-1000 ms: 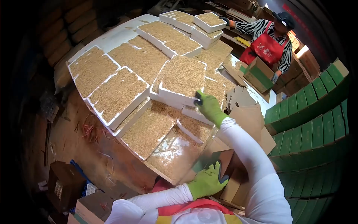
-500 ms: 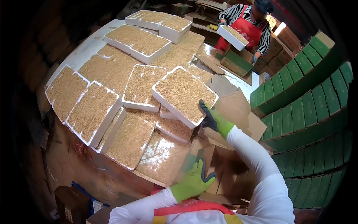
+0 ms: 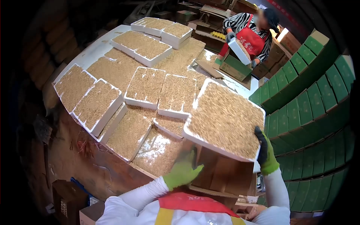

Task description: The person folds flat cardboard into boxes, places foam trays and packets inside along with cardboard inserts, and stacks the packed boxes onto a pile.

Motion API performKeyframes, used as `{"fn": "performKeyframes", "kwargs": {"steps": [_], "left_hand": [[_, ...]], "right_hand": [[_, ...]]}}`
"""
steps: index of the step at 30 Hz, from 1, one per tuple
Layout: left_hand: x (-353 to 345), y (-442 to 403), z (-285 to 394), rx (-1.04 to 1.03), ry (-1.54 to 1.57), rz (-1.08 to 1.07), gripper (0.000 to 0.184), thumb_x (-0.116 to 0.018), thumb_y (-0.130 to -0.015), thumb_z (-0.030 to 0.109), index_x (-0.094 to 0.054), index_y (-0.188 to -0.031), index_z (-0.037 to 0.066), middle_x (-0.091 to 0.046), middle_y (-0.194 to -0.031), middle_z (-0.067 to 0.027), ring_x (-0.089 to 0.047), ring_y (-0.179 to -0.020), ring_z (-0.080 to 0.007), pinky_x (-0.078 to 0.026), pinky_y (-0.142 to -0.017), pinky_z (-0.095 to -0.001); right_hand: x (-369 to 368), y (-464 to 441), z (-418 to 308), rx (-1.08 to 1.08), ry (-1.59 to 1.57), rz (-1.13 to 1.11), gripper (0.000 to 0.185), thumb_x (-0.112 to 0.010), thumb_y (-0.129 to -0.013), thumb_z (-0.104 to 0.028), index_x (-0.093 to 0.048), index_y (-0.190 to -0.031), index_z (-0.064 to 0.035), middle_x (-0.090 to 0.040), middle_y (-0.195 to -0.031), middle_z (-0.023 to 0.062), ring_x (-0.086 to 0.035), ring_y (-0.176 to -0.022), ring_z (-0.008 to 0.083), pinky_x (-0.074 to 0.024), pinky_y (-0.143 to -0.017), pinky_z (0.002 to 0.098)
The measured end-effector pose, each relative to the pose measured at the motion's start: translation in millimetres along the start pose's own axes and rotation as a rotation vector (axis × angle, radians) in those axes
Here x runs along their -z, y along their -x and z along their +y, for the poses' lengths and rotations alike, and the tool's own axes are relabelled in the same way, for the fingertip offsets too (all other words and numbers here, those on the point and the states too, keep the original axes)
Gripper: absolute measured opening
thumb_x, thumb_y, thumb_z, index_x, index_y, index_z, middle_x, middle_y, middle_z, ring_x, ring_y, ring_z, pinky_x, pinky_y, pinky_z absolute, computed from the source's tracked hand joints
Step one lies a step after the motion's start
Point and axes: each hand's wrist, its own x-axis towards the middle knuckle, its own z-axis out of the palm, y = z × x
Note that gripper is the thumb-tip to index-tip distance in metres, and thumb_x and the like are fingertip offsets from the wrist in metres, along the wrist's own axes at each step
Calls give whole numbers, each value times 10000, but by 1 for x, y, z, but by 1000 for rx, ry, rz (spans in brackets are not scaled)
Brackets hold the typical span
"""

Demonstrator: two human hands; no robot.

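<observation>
In the head view a white foam tray (image 3: 226,119) full of tan, grain-like bits is tilted in the air above an open cardboard box (image 3: 221,172). My right hand (image 3: 267,152), in a green glove with dark fingers, grips its right edge. My left hand (image 3: 183,171), gloved the same way, is open beside the box, below the tray's left corner and apart from it. Its fingertips are blurred. Behind the raised tray, another filled foam tray (image 3: 177,93) sits next to a similar foam tray (image 3: 145,87) on the table.
More filled trays (image 3: 95,107) stand along the table (image 3: 84,50), with loose tan bits spread between them. Across the table a co-worker (image 3: 251,35) holds a white tray over a green carton (image 3: 235,67). Stacked green cartons (image 3: 305,116) line the right side.
My right hand has carried the foam tray right and closer, off the trays beneath it. My left hand has shifted slightly left and up. The co-worker's tray is steeper and lower, nearer the carton.
</observation>
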Motion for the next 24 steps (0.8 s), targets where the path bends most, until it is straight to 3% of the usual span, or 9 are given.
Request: {"fn": "performKeyframes", "kwargs": {"steps": [2,5,7,10,13,17,20,22,24], "left_hand": [[7,-2,-3,-109,-53,65,544,-634,-917,241,-466,-1363,-21,-567,-1176,-359,-608,-980,-493,-511,-858,-502],[23,-4,-2,335,254,-134,672,-600,-923,219,-302,-1484,0,-509,-1268,-329,-555,-1067,-458,-453,-918,-458],[21,5,-21,141,223,-260,608,-555,-967,286,-356,-1483,33,-340,-1494,-323,-439,-1319,-473,-389,-1095,-441],[25,-1,-4,378,369,-191,588,-511,-993,327,-358,-1495,62,-425,-1443,-312,-452,-1314,-456,-392,-1085,-441],[16,-1,-13,295,306,-94,556,-472,-1013,324,-390,-1461,5,-625,-1149,-307,-631,-1058,-433,-483,-911,-422],[14,9,-23,235,295,-152,570,-468,-1005,278,-343,-1492,11,-460,-1409,-316,-472,-1320,-411,-399,-1071,-404],[28,6,-17,277,348,-188,442,-490,-1007,234,-477,-1352,-41,-623,-1168,-245,-617,-1060,-347,-472,-918,-395],[35,-3,-13,329,311,-274,366,-499,-1010,204,-547,-1267,-53,-664,-1067,-207,-637,-968,-298,-484,-855,-375],[54,-21,6,506,284,-442,382,-518,-1005,221,-548,-1269,-53,-666,-1041,-199,-632,-927,-280,-481,-815,-372]], "right_hand": [[16,58,1,-41,-35,38,521,-635,-955,-258,-456,-1374,-5,-607,-1260,133,-651,-1080,234,-562,-899,367],[51,114,26,-42,54,144,571,-649,-940,-245,-423,-1418,-31,-577,-1311,117,-613,-1142,239,-523,-959,372],[58,137,40,-20,180,207,601,-665,-919,-207,-414,-1437,-35,-565,-1330,96,-570,-1185,216,-474,-1003,367],[58,143,46,97,432,169,598,-705,-866,-129,-461,-1398,-8,-587,-1296,90,-579,-1133,188,-474,-961,331],[63,137,43,48,494,171,576,-753,-852,-161,-517,-1351,5,-639,-1214,76,-601,-1062,170,-479,-948,326],[61,114,49,-68,628,88,580,-765,-859,-254,-537,-1313,27,-656,-1177,90,-618,-1025,158,-492,-925,321],[65,83,58,-123,1089,-39,565,-701,-889,-445,-632,-1125,63,-707,-986,173,-677,-941,192,-534,-830,333],[64,57,66,-530,1538,-150,607,-637,-893,-554,-691,-928,50,-699,-854,207,-699,-866,274,-541,-802,388],[68,44,78,-568,1565,-184,598,-639,-886,-555,-704,-788,32,-699,-785,195,-703,-782,319,-550,-750,426]]}}
